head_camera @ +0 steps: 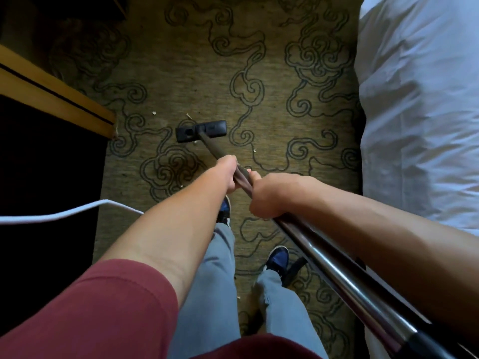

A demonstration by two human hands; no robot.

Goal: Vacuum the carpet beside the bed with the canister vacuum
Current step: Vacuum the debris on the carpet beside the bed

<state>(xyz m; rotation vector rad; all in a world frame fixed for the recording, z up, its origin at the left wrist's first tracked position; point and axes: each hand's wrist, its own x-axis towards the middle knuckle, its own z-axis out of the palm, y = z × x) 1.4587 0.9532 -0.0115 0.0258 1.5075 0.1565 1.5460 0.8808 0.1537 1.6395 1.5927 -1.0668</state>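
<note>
Head view, looking down: vacuum wand (324, 244), a long metal tube, shiny chrome near the camera and darker toward the far end, runs diagonally from lower right up to centre. Flat black rectangular floor head (201, 131) sits on the carpet (259, 73), tilted slightly. Carpet is olive-tan with dark swirling cloud outlines; small pale scraps (154, 113) lie near the head. Left hand (231, 174) closed around the wand, farther down the tube. Right hand (274, 195) wrapped tight on the wand just behind it, knuckles up. White bedding (420, 99) fills the right edge, beside the carpet. Wooden furniture edge (59, 99) at left; white cord (77, 212) crosses the dark area below it. Canister body not visible. Grey trousers, dark blue shoes (278, 257) on the carpet; red sleeve (103, 307) on left arm
</note>
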